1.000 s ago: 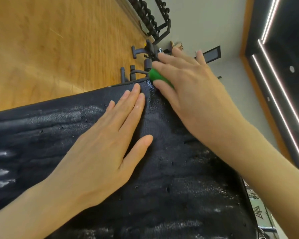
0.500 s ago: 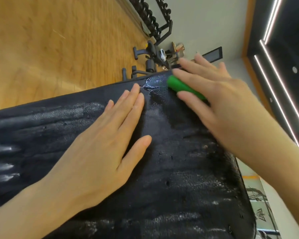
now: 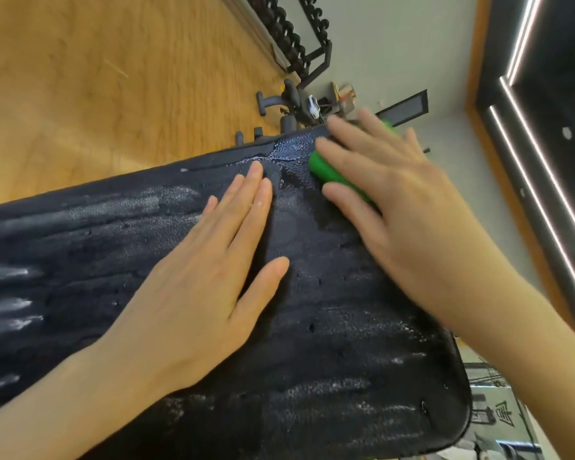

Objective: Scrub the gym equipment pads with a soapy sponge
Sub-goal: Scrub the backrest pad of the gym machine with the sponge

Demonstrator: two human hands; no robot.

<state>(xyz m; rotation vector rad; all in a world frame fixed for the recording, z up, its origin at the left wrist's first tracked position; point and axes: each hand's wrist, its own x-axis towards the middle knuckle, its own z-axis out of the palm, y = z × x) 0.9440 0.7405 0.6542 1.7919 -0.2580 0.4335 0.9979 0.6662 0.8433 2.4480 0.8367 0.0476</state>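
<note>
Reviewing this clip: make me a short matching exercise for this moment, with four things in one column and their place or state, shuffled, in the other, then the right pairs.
Things:
1. left hand
2. right hand
3. sponge
4. pad

States:
A. black, wet, streaked with suds
B. green, under fingers near the far edge
C. flat, fingers straight, pressed on the pad
D. blurred, holding the sponge

Pairs: 1-C, 2-D, 3-B, 4-A

Wooden floor [image 3: 97,94], dumbbell rack [image 3: 292,38], grey wall [image 3: 395,44], ceiling light strips [image 3: 525,34]
</note>
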